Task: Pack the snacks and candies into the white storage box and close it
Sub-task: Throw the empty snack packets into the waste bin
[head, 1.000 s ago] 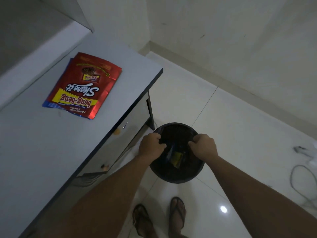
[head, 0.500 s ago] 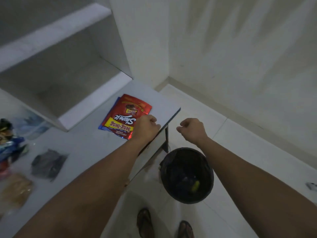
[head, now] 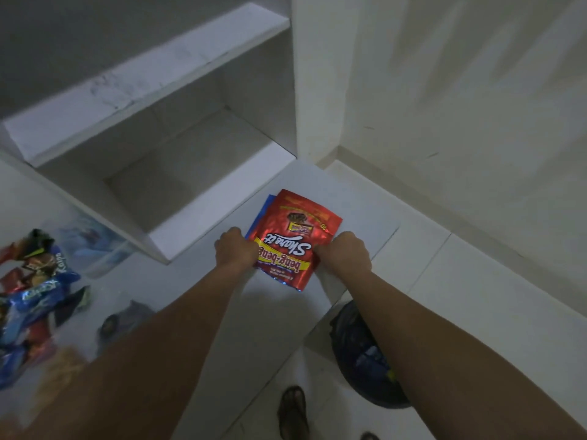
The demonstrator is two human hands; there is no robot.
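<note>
A red beng-beng Share-it snack bag (head: 293, 236) lies on the white desk (head: 203, 300) near its far right corner, with a blue packet edge (head: 259, 215) showing under it. My left hand (head: 236, 249) grips the bag's left side. My right hand (head: 344, 252) grips its right side. A heap of snack and candy packets (head: 35, 300) lies at the desk's left. A pale translucent container (head: 92, 242) stands behind that heap, blurred.
An open white shelf unit (head: 165, 134) stands on the desk behind the bag. A black waste bin (head: 365, 354) with wrappers inside sits on the tiled floor right of the desk, partly behind my right arm. A dark grey pouch (head: 124, 319) lies on the desk.
Both hands left the waste bin, rose to the desk and took hold of the red bag on its two sides. The view swung up and left.
</note>
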